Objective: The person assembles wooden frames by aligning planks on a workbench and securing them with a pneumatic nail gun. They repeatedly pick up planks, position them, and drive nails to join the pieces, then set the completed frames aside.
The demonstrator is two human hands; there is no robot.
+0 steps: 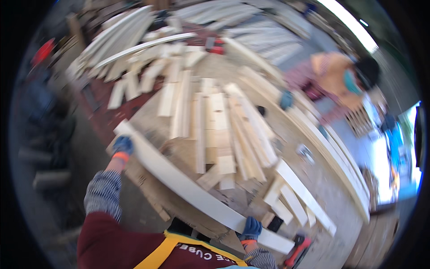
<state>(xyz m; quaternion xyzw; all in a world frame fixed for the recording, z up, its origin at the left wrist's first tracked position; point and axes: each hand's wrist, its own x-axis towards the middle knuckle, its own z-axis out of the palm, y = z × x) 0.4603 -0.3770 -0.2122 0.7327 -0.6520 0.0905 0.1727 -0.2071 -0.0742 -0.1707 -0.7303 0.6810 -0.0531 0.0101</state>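
A long pale wooden board (179, 179) lies slantwise along the near edge of the worktable, bent in the picture by the lens. My left hand (123, 145), in a blue glove with an orange cuff, is closed round its far left end. Toward the other end my right hand (251, 227), gloved the same way, has its fingers wrapped over the board's edge. A red and black tool (299, 252), too blurred to name, sits just beyond the board's right end. Several loose wooden slats (219, 130) lie in the middle of the table beyond the board.
Shorter offcuts (291, 201) lie at the right, near a small shiny metal object (306, 153). Long planks (309, 130) run along the far right side, where a masked person (333, 78) in a cap leans over them. More strips (121, 40) and another red tool (215, 45) lie at the back.
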